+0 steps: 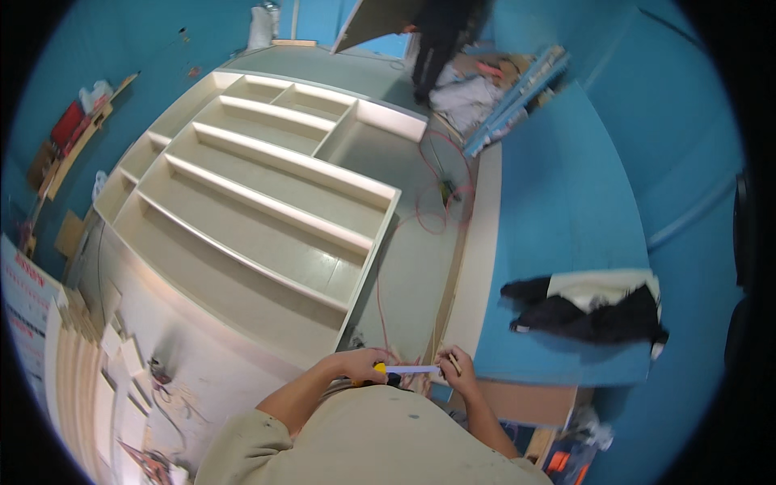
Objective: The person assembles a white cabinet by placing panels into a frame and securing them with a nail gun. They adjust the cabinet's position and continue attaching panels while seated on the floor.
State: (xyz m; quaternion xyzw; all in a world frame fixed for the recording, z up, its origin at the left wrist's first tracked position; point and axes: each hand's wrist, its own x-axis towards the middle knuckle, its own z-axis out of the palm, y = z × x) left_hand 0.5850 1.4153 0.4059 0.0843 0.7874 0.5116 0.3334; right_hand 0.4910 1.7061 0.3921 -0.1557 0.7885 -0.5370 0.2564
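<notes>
Close in front of my body, my left hand is closed around a yellow tape measure. Its pale blade is pulled out to the right and reaches my right hand. The fingers of that hand are bent at the blade's end, and a thin pencil-like stick is held between them. Beyond my hands lies a large cream shelving frame with several long compartments, its nearest corner just past my left hand.
A blue-topped bench on the right bears a black and white garment. Red hose loops over the floor beside the frame. Boards stand at the lower left. At the back, a person in dark clothes holds a panel.
</notes>
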